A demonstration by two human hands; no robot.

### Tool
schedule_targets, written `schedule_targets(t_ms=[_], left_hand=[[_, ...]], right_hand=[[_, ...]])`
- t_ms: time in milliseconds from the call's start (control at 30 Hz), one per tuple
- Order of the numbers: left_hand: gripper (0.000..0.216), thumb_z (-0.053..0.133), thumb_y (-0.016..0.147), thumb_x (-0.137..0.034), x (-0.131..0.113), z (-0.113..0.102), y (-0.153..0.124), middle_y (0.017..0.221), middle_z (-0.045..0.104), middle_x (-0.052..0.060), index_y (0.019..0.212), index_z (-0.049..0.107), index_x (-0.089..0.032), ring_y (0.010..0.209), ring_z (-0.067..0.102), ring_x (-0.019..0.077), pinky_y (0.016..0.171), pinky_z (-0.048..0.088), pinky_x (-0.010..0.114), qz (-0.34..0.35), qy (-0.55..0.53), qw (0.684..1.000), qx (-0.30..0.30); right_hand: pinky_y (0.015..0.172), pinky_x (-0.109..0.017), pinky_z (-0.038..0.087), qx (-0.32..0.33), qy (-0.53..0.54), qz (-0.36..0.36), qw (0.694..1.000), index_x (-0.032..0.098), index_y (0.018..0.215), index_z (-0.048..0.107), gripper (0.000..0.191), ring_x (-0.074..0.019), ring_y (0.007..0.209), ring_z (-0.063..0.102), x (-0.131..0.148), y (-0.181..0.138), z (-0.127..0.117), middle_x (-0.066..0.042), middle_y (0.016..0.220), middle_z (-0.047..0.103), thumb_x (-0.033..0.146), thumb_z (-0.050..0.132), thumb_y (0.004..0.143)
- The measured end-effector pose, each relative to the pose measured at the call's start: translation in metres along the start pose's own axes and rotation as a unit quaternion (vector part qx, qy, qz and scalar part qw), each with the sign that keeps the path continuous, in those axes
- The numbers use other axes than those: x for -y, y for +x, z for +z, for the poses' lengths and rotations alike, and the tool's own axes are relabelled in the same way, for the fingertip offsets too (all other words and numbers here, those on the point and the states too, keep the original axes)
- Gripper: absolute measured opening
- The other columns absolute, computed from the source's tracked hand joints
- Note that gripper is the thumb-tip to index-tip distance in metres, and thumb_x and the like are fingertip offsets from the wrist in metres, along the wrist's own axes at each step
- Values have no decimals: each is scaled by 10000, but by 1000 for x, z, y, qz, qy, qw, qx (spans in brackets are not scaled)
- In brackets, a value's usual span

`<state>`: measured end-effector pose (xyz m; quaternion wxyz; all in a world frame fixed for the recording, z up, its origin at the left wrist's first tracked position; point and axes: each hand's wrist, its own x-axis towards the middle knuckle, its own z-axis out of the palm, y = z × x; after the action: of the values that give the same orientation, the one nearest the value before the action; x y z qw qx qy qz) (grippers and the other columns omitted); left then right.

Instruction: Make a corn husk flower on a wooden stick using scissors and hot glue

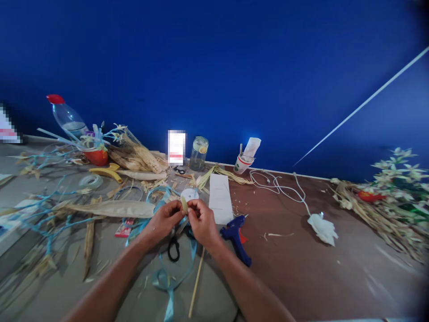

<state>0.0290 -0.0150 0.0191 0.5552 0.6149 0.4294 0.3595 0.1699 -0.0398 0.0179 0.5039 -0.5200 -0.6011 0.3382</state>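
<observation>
My left hand [164, 220] and my right hand [201, 221] meet above the table, fingers pinched together on a small pale piece of corn husk [184, 204] held between them. A thin wooden stick [196, 282] runs down from under my right hand toward me. Black-handled scissors [174, 247] lie just below my hands, among loops of light blue ribbon [166, 281]. A blue glue gun [236, 236] lies to the right of my right hand.
A long dried husk [110, 208], white paper sheet [220, 197], white ribbon spool [189, 194], glass jar [199, 154], paper cup [243, 162], plastic bottle [67, 117], white cable [278, 183] and husk flowers [395, 188] crowd the table before a blue wall.
</observation>
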Motion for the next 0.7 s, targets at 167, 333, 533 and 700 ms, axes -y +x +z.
schedule_targets(t_ms=[167, 333, 533, 700], left_hand=[[278, 574, 775, -406, -6, -2, -3, 567, 425, -38, 630, 527, -174, 537, 379, 99, 528, 308, 240, 6, -6, 1000, -10], [261, 576, 770, -402, -4, -2, -1, 578, 440, -41, 657, 533, -171, 531, 384, 95, 517, 308, 236, 19, 5, 999, -37], [263, 582, 762, -411, -1, -1, 1, 547, 433, -47, 705, 563, -156, 507, 378, 89, 490, 305, 225, 19, -8, 1000, -20], [331, 568, 752, -484, -3, 1, 2, 555, 442, -43, 707, 561, -156, 505, 372, 89, 485, 311, 226, 25, 1, 999, -31]], right_hand=[[589, -241, 461, -36, 13, 5, 999, 169, 901, 561, 162, -136, 631, 572, -2, 1, 0, -40, 786, 629, 236, 467, 786], [619, -248, 468, -56, 4, -24, 998, 167, 933, 558, 168, -139, 670, 577, -5, 0, 0, -51, 830, 632, 233, 469, 807], [655, -263, 477, -52, -11, -37, 998, 170, 953, 563, 170, -154, 716, 593, -10, -2, 2, -56, 832, 632, 215, 466, 821], [669, -272, 481, -43, -18, -50, 998, 175, 932, 571, 155, -160, 709, 600, -7, -2, 1, -53, 806, 636, 207, 462, 826]])
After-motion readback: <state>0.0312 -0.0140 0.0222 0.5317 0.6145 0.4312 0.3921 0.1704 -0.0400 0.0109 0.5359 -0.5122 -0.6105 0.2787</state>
